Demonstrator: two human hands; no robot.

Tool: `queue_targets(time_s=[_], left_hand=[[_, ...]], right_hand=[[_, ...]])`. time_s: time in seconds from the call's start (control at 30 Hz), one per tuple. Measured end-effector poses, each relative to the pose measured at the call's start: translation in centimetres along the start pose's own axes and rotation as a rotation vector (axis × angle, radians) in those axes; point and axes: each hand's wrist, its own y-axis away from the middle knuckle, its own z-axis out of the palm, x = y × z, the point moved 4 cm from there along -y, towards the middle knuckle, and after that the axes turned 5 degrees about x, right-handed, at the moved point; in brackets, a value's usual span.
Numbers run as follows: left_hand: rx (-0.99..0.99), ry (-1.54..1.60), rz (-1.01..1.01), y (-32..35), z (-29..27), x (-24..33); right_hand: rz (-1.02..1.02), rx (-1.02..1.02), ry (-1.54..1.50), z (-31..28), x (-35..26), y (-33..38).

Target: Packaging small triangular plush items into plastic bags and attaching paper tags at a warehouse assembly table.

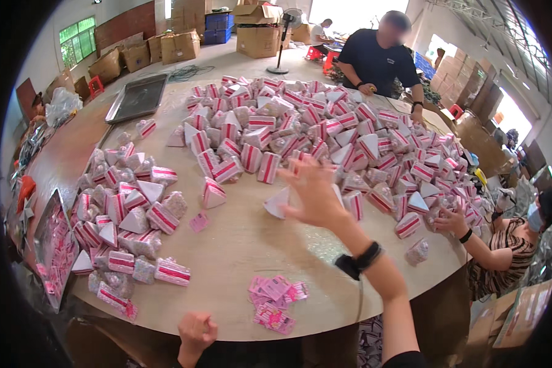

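My right hand reaches out over the table with its fingers spread, slightly blurred. Under and beside it lies a white wedge-shaped piece, partly hidden by the hand. Just beyond spreads a large heap of cake-slice-shaped pieces, white with pink stripes and seemingly in clear wrapping. My left hand is curled into a fist at the table's near edge; its inside is hidden. To its right lies a small pile of pink printed cards. One single pink card lies farther up.
A smaller heap of wrapped slices covers the left side, beside a tray of pink cards. A dark tray lies at the far left. One co-worker stands across the table; another handles slices at the right.
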Motion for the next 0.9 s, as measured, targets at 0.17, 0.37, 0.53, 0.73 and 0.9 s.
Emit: queue_targets(time_s=[0.17,0.37,0.53,0.73,0.9], left_hand=[[0.030,0.020,0.030,-0.4,1.3,0.6],[0.037,-0.026,-0.118,-0.6,-0.3,1.2],[-0.066,0.047,-0.050,-1.8,-0.8,1.7],[-0.104,0.040,-0.058,-1.5,-0.3,1.2],[-0.104,-0.049,-0.071,-0.1,0.2,0.3]], right_hand=[[-0.184,-0.023,-0.038,11.9,-10.7,-10.7],[-0.225,-0.109,0.235,22.1,-12.2,-12.8],[-0.272,0.130,-0.137,15.0,-4.9,-9.1],[-0.156,0.154,0.147,11.9,7.9,-0.4],[-0.311,0.192,0.072,8.0,12.4,5.6]])
